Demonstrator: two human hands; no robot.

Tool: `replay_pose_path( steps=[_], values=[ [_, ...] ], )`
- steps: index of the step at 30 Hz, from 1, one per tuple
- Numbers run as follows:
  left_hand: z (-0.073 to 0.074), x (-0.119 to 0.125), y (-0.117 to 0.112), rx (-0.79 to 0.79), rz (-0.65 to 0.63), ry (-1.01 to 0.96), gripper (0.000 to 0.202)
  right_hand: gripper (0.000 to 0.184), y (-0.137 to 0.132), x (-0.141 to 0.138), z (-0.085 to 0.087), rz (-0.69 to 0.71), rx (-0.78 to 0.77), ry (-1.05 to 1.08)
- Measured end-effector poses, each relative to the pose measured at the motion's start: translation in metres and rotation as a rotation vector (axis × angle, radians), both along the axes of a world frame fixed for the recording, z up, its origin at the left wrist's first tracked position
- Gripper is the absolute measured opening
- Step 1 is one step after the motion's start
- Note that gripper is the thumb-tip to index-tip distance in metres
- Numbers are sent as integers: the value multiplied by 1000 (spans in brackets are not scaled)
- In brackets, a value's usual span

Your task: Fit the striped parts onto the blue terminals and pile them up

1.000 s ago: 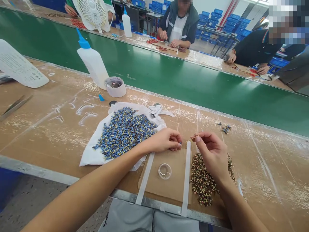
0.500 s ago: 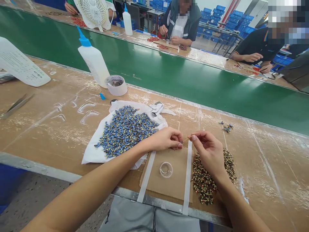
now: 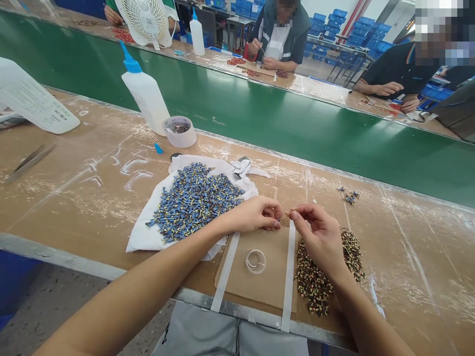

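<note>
My left hand is closed in a pinch over the cardboard pad's far edge; a tiny piece at its fingertips is too small to name. Opposite it, my right hand pinches a thin yellowish stick, whose tip reaches the left fingertips. Beneath them lies the cardboard pad, held by two white tape strips, with a small clear cup on it. Left of the pad, a heap of small blue-and-yellow pieces rests on a white cloth. Small black-and-cream pieces are heaped under my right hand.
A white squeeze bottle leans beside a tape roll. A larger white bottle and tweezers are at the left. A few blue pieces lie far right. Across the green belt, several people work near a fan.
My right hand has shifted slightly left and down, bringing the stick closer to my left fingertips. My left hand stays nearly still.
</note>
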State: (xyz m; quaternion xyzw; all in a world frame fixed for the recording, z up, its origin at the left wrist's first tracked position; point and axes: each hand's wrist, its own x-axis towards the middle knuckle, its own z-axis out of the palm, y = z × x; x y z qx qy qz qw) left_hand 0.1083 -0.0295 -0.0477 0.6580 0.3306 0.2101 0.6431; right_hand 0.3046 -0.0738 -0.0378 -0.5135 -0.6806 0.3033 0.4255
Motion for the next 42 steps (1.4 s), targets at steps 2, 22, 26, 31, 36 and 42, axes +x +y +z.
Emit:
replay_pose_path(
  steps=[2,22,26,31,36,42],
  values=[
    [-1,0,0,0,0,3,10,8,0,0,0,18,13,-9],
    [0,-1,2,110,-5,20,5,9,-21,-8,26,551,-80,64],
    [2,-1,2,125,8,15,4,11,-25,-23,20,684,-30,-119],
    [5,-2,4,86,-3,60,4,25,-7,-5,24,595,-29,-170],
    [4,-2,6,86,1,105,9,17,27,78,31,-32,-171,-407],
    [5,-2,6,76,14,102,11,12,44,111,8,16,-342,-563]
  ],
)
